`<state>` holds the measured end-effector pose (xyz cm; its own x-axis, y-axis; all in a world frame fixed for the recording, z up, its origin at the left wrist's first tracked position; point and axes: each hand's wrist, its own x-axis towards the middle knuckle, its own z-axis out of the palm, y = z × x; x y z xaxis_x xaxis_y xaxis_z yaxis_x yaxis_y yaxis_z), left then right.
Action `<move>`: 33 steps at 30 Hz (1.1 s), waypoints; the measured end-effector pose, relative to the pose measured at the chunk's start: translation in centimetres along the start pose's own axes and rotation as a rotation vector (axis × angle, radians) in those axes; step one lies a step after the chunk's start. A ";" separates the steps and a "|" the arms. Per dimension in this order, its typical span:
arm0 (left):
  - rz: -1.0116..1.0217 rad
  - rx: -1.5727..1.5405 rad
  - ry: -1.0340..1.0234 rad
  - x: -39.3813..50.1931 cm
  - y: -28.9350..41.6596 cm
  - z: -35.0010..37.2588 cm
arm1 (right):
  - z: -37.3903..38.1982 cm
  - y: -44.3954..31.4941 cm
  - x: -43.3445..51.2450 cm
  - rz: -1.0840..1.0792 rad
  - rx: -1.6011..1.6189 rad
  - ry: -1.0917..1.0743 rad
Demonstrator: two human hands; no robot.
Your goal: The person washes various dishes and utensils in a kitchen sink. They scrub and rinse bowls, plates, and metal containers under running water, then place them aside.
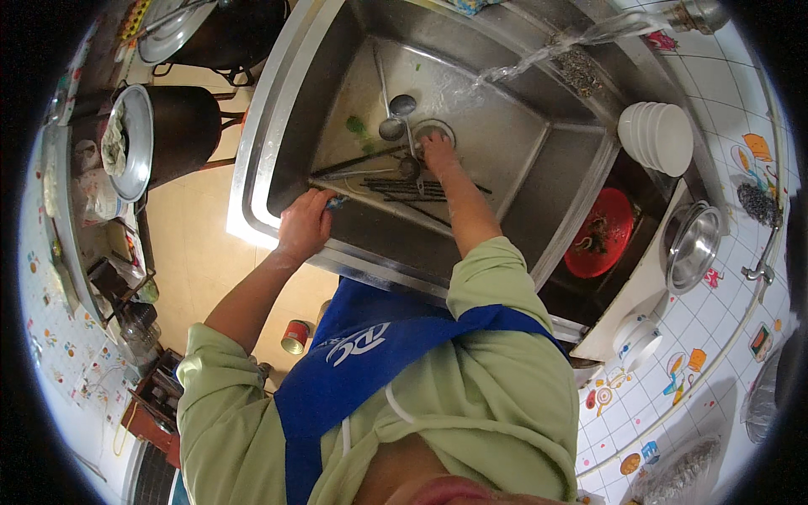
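My left hand (307,221) bends over the near left rim of the stainless steel sink (536,183). A bit of blue patterned cloth (336,202) sticks out at its fingertips. Deep in the basin, my right hand (437,151) reaches into the round drain (444,129), its fingertips partly hidden. Beside it lie metal ladles (402,106) and a bundle of dark chopsticks (404,187). A green leaf (356,125) rests on the wet sink floor. Water (527,63) streams from a spout (691,16) into the basin.
White bowls (656,139) and metal basins (694,246) stand along the right ledge. A red plastic basin (600,233) with food scraps sits in the side compartment. Large dark pots (183,136) stand at left. A red can (295,336) is on the floor.
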<state>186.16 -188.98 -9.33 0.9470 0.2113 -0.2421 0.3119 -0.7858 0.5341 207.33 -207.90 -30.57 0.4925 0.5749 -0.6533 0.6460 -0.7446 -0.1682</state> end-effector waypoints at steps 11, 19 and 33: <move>0.024 -0.043 0.026 -0.2 -0.3 -0.2 | -0.4 0.0 -0.9 0.075 0.592 0.172; 0.002 0.007 -0.007 -0.6 -0.2 0.3 | 0.0 1.2 -2.8 0.151 0.954 0.142; 0.049 -0.015 0.010 -4.0 0.5 -1.4 | -6.4 17.6 -35.1 -0.041 1.892 1.063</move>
<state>182.60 -189.40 -7.00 0.9618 0.1784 -0.2076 0.2662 -0.7866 0.5572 205.11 -239.00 -5.92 0.9795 0.0191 -0.2004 -0.1971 0.2950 -0.9350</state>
